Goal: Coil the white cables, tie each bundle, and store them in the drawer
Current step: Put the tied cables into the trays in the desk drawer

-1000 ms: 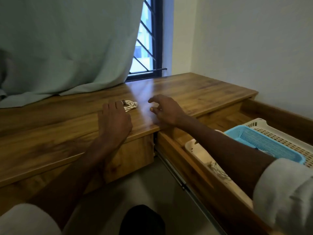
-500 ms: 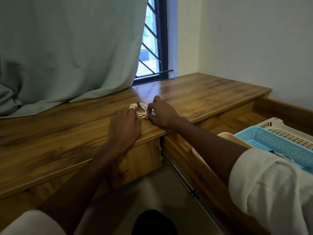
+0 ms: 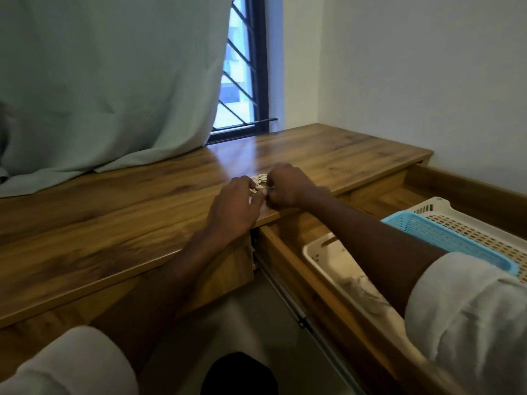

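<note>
Hands together on desk (image 3: 142, 201); left hand (image 3: 232, 209), right hand (image 3: 288, 185) both pinching cable bundle (image 3: 259, 179)

Mostly hidden: cable (image 3: 259, 180), wedged between left hand (image 3: 235, 208) and right hand (image 3: 285, 185); fingertips and grip unreadable. Covered by the right forearm: much of the white tray (image 3: 319, 253). Blurred inside it: pale contents. Cut by the right edge: blue basket (image 3: 445, 238).

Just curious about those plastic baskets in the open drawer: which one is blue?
The middle basket is blue, lying between the cream tray nearer the desk and the cream lattice basket behind it.
</note>
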